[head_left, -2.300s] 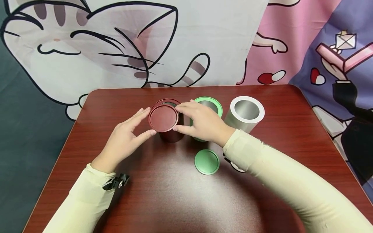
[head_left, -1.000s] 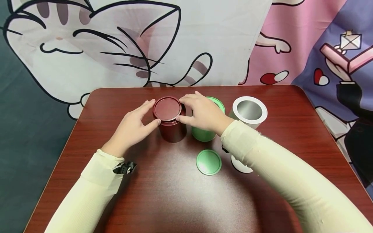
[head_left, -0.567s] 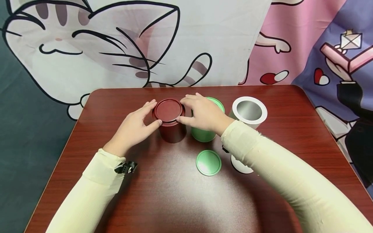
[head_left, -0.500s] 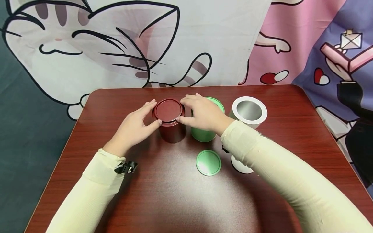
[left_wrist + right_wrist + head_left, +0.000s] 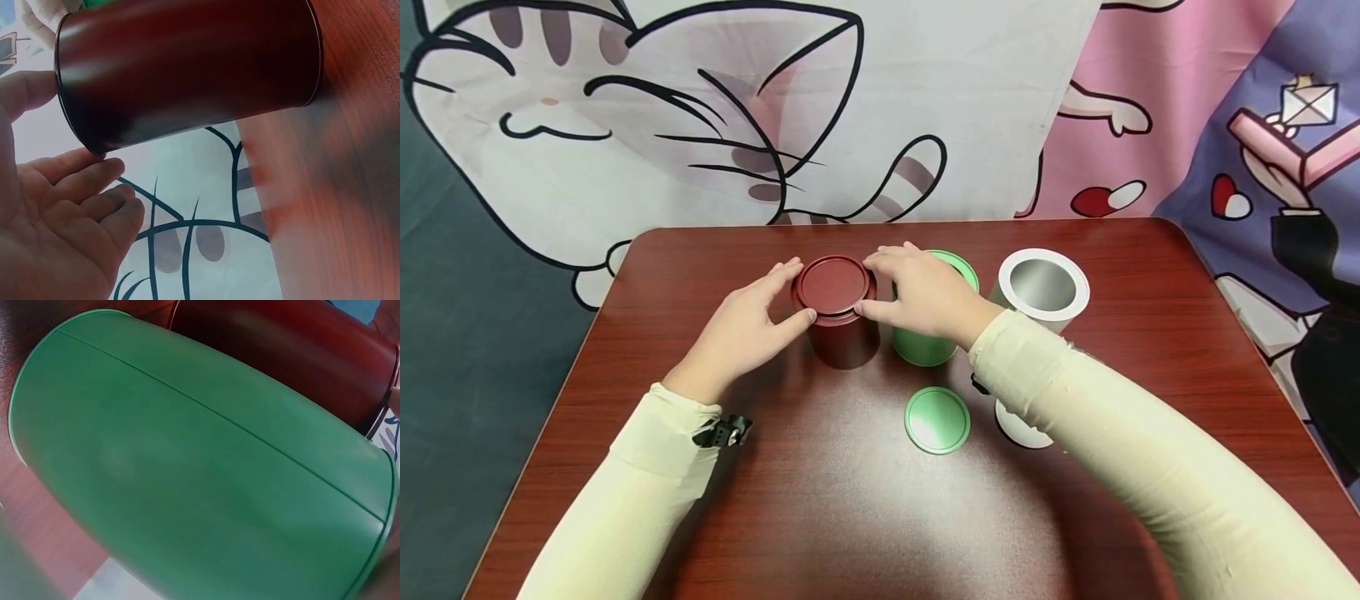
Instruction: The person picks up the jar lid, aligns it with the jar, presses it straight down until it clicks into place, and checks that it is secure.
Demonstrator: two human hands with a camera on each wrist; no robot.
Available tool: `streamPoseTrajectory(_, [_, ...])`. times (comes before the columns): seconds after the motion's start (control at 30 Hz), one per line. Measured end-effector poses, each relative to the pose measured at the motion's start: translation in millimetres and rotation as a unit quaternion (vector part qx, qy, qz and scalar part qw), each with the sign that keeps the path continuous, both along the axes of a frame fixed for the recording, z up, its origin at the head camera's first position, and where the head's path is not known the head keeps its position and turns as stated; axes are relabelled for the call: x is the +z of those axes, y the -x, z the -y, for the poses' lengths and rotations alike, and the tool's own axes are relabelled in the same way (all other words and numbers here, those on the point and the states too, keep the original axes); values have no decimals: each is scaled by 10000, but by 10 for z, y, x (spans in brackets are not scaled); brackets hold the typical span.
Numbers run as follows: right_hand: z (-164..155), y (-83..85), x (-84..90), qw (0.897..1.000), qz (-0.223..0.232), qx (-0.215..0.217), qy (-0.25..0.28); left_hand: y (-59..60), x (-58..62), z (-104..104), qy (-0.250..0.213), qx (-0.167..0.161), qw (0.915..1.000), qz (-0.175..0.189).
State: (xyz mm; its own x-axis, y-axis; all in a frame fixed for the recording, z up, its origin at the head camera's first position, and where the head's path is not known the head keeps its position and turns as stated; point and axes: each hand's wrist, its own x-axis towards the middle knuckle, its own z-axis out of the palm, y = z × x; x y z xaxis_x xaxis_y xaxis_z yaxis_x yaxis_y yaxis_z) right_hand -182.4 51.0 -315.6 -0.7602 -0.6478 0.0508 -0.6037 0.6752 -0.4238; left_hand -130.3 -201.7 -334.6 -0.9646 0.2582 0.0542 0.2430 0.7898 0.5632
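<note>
Both forearms in cream ribbed sleeves reach in over the bench [image 5: 700, 533]. The left hand [image 5: 737, 333] and the right hand [image 5: 925, 298] flank the dark red tin [image 5: 844, 333], fingers nearly straight, with thumb and fingertips touching the rim of its red lid [image 5: 834, 285]; neither hand is curled around it. The tin is a smooth, glossy metal cylinder, upright near the bench's middle, its flat round lid seated on top. Just beside it stands a green tin [image 5: 925, 346], then an open white tin [image 5: 1043, 287] with a bare metal inside. A green lid [image 5: 937, 420] lies flat nearer the person on the wood-grain top.
</note>
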Motion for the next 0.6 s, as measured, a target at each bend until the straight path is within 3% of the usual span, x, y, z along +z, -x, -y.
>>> streamPoseTrajectory(0.6, [0,-1,21,9999,161,-23,-30,-12,-12,17,-29,26,10000,14])
